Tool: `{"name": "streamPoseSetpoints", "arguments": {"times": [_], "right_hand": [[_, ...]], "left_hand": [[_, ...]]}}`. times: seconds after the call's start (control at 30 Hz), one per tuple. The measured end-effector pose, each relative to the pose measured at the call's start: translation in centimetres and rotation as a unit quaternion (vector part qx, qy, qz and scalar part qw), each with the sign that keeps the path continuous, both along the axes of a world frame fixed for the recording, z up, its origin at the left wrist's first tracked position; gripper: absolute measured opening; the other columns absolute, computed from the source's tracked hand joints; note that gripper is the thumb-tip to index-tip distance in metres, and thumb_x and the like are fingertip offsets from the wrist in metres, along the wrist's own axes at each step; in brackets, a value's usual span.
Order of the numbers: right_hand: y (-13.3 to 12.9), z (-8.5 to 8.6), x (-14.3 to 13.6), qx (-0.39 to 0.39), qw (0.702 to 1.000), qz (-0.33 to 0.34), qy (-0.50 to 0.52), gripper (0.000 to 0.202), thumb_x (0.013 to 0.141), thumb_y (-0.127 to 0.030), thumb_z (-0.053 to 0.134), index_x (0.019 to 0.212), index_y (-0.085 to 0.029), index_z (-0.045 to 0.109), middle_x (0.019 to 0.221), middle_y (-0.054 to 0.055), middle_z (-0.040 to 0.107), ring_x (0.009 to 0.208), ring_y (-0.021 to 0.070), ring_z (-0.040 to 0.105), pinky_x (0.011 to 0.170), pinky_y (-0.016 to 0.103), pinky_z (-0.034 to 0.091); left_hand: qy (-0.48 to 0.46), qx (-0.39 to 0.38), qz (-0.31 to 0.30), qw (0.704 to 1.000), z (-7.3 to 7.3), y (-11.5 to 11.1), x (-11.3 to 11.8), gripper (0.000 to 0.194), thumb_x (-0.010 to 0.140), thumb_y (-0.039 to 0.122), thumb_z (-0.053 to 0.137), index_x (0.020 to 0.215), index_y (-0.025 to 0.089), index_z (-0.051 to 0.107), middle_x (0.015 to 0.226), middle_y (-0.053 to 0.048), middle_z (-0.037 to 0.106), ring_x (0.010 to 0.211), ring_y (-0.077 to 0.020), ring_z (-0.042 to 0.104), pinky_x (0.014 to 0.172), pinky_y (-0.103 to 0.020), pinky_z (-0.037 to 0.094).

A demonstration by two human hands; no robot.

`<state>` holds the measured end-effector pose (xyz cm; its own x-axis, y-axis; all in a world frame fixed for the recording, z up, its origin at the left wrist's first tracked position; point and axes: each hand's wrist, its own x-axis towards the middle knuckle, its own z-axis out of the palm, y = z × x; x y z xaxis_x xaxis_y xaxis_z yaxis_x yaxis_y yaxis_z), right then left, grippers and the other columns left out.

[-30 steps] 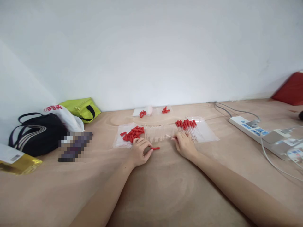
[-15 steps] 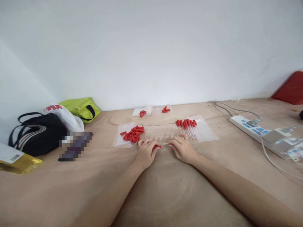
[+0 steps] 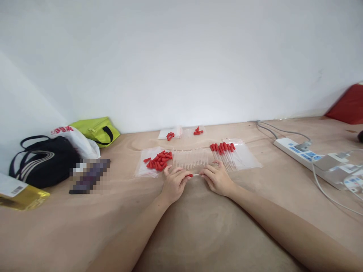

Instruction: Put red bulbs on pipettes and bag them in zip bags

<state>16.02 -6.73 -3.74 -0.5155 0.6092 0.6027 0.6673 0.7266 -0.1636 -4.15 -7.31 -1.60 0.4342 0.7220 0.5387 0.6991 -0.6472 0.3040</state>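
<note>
My left hand pinches a red rubber dropper bulb, its tip pointing right. Between thumb and fingers, my right hand grips a thin clear dropper tube whose end meets the bulb; how far it reaches inside cannot be seen. Just beyond both hands lies a row of clear dropper tubes. A heap of red bulbs rests on a plastic bag to the left. On the right, several droppers fitted with red bulbs lie partly across another plastic bag.
Two small groups of red bulbs lie on bags near the wall. A black bag, a white plastic bag and a lime-green bag stand at left. A power strip with plugs and cables runs along the right.
The bulb and the dropper tube, apart before, have come together end to end. Both hands have stayed nearly in place, still gripping.
</note>
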Motion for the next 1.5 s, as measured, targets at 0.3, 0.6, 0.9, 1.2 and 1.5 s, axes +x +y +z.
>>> {"name": "streamPoseSetpoints", "arguments": {"times": [0.3, 0.6, 0.9, 1.2, 1.5], "right_hand": [[0.0, 0.2, 0.1, 0.021, 0.999, 0.032, -0.019, 0.021, 0.083, -0.013, 0.039, 0.086, -0.02, 0.059, 0.076, 0.0, 0.062, 0.067, 0.0099, 0.051, 0.081, 0.034, 0.019], [-0.6, 0.6, -0.5, 0.045, 0.998, 0.018, -0.039, 0.023, 0.081, -0.013, 0.038, 0.079, -0.017, 0.061, 0.065, 0.0, 0.057, 0.059, 0.0098, 0.046, 0.068, 0.031, 0.019], [-0.8, 0.4, -1.5, 0.058, 0.997, 0.033, -0.046, 0.028, 0.084, -0.015, 0.035, 0.072, -0.014, 0.06, 0.061, 0.0, 0.053, 0.055, 0.0096, 0.04, 0.066, 0.031, 0.019], [-0.3, 1.4, -1.7, 0.048, 0.994, -0.03, -0.094, 0.021, 0.082, -0.019, 0.043, 0.07, -0.018, 0.06, 0.064, 0.002, 0.057, 0.073, 0.0151, 0.044, 0.077, 0.037, 0.017], [3.5, 1.2, 2.5, 0.054, 0.938, -0.343, 0.013, 0.028, 0.084, -0.027, 0.037, 0.08, -0.016, 0.063, 0.069, 0.007, 0.062, 0.069, 0.0178, 0.046, 0.07, 0.035, 0.018]], "left_hand": [[-0.005, 0.013, -0.036, 0.999, -0.3, -0.3, 0.1, 0.02, 0.087, 0.028, 0.043, 0.077, 0.022, 0.059, 0.069, 0.004, 0.066, 0.072, -0.0127, 0.058, 0.093, -0.039, 0.015], [0.035, 0.022, -0.042, 0.998, 0.1, -0.6, 0.2, 0.017, 0.085, 0.026, 0.043, 0.077, 0.021, 0.057, 0.069, 0.003, 0.065, 0.074, -0.0135, 0.058, 0.093, -0.04, 0.018], [0.057, 0.057, -0.079, 0.994, -0.2, -0.7, 0.3, 0.017, 0.085, 0.024, 0.042, 0.077, 0.02, 0.056, 0.07, 0.001, 0.066, 0.076, -0.0155, 0.057, 0.095, -0.042, 0.017], [0.058, 0.018, -0.021, 0.998, 0.4, -0.1, 0.0, 0.015, 0.086, 0.025, 0.042, 0.086, 0.022, 0.057, 0.081, 0.0, 0.067, 0.084, -0.0177, 0.057, 0.094, -0.043, 0.016], [0.026, -0.017, 0.018, 0.999, -0.6, 0.4, -0.7, 0.02, 0.078, 0.024, 0.051, 0.097, 0.018, 0.047, 0.075, 0.0, 0.06, 0.076, -0.0172, 0.056, 0.082, -0.037, 0.028]]}}
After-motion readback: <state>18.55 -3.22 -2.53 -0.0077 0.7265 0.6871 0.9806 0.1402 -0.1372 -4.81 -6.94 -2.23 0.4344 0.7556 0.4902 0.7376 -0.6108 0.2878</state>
